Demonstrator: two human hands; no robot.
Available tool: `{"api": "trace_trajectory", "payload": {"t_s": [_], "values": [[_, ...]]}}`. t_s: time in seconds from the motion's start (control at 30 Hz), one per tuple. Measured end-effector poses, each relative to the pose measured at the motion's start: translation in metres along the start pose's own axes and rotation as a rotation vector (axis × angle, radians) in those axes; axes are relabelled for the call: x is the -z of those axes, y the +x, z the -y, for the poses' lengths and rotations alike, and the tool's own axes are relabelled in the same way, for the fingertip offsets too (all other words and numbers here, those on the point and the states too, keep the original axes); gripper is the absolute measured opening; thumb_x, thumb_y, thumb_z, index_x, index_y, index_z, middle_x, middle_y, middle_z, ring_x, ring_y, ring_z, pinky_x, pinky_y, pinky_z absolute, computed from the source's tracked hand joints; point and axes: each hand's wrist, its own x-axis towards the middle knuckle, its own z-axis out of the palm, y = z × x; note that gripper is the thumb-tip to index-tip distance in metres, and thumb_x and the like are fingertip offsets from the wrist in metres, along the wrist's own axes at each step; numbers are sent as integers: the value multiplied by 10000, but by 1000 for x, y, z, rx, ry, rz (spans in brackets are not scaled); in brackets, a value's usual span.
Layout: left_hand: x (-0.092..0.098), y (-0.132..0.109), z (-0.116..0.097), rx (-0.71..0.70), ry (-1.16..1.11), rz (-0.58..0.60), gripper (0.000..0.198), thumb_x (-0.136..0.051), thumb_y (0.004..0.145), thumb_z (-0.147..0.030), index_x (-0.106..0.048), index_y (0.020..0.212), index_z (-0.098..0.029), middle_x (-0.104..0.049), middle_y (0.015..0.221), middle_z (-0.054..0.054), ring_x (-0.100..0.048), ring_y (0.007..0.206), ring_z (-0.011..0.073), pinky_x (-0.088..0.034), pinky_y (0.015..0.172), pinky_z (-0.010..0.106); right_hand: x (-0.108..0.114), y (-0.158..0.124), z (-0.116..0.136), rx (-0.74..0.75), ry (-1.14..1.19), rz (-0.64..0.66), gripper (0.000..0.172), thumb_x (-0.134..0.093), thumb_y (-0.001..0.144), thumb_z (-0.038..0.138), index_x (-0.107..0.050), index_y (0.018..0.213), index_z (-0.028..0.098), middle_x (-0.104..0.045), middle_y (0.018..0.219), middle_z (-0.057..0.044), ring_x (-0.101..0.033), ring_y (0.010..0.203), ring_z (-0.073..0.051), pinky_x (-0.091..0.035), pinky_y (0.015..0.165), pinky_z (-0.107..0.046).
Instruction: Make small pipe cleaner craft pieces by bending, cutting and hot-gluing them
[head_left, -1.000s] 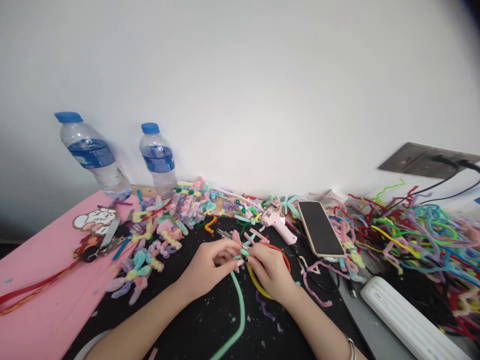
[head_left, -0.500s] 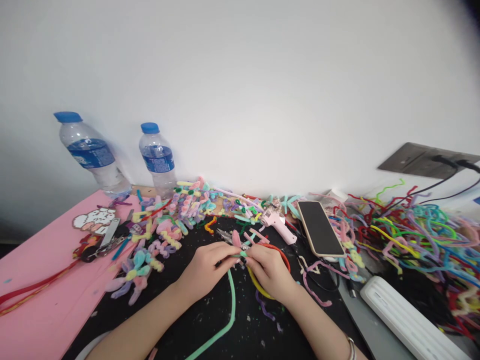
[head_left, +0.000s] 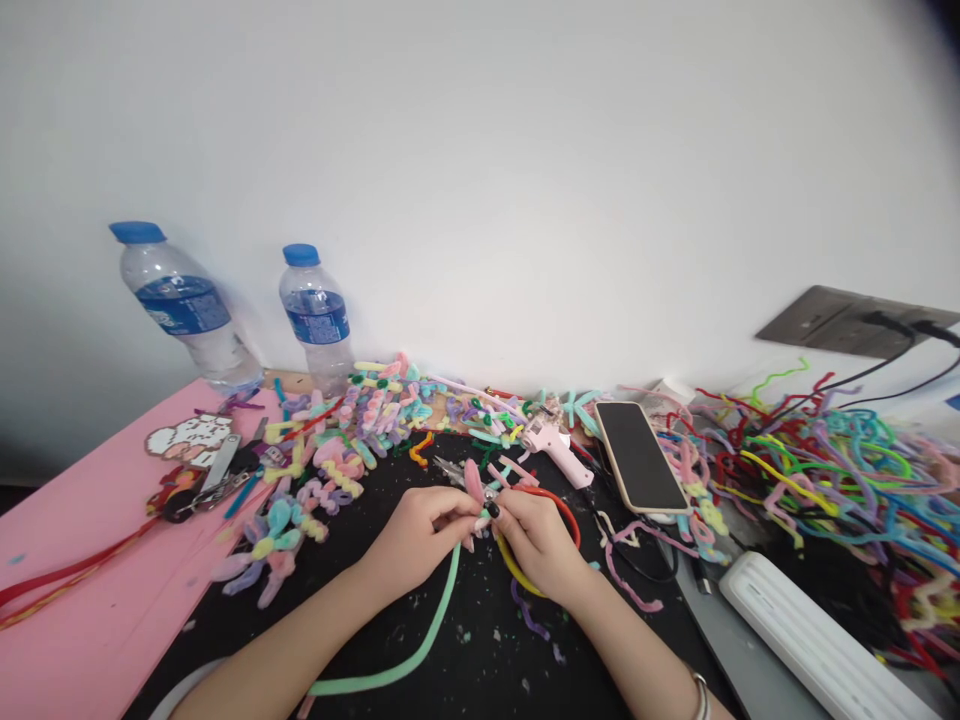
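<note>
My left hand [head_left: 421, 532] and my right hand [head_left: 536, 535] meet over the black mat, fingertips pinched together. Between them is a mint-green pipe cleaner [head_left: 444, 610]; its long tail curves down from my left fingers toward my left forearm. The short bit at my fingertips is mostly hidden. A dark nail or small dark spot shows at my right thumb. Just behind my fingers a pink pipe-cleaner piece [head_left: 473, 480] stands up. Under my right hand lies a metal-tipped tool with red and yellow handles [head_left: 566, 512], partly covered.
A pink glue gun [head_left: 559, 452] and a phone [head_left: 643, 458] lie behind my right hand. Shaped pipe-cleaner pieces [head_left: 337, 470] crowd the left and back. Loose pipe cleaners [head_left: 825, 460] heap at right, near a white power bank-like bar [head_left: 817, 630]. Two water bottles [head_left: 316, 320] stand against the wall.
The green pipe cleaner's tail has swung left, its lower end now across toward my left forearm. My hands have shifted slightly, still pinched together.
</note>
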Motion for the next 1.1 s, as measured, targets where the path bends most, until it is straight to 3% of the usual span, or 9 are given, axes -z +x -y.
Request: {"api": "trace_trajectory", "payload": {"t_s": [0.23, 0.53, 0.73, 1.1], "values": [[-2, -1, 3, 108, -183, 63, 144, -569, 787, -233, -658, 731, -134, -623, 594, 12, -612, 564, 155, -490, 590, 253, 1, 1, 1, -28, -1, -24, 326, -377, 909, 184, -331, 587, 196, -360, 541, 54, -348, 498, -97, -286, 514, -217], [-3, 2, 5, 214, -393, 114, 173, -628, 752, -298, -656, 718, -130, -641, 631, 11, -598, 545, 138, -475, 565, 251, -3, 0, -1, -96, 151, -45, 336, -362, 922, 205, -401, 588, 186, -417, 534, 41, -391, 497, -96, -311, 504, -208], [1, 3, -1, 297, -512, 51, 248, -659, 737, -346, -650, 652, -113, -626, 589, 14, -579, 522, 123, -457, 545, 233, -5, -2, -7, -151, 286, -157, 386, -325, 955, 295, -473, 618, 179, -443, 536, 31, -384, 476, -98, -292, 457, -212], [1, 2, -1, 366, -649, 38, 234, -689, 726, -341, -660, 715, -109, -610, 640, 24, -554, 561, 106, -447, 564, 214, -4, -2, -1, -91, 227, -147, 324, -345, 943, 265, -499, 670, 185, -527, 601, 6, -485, 546, -119, -351, 511, -226]]}}
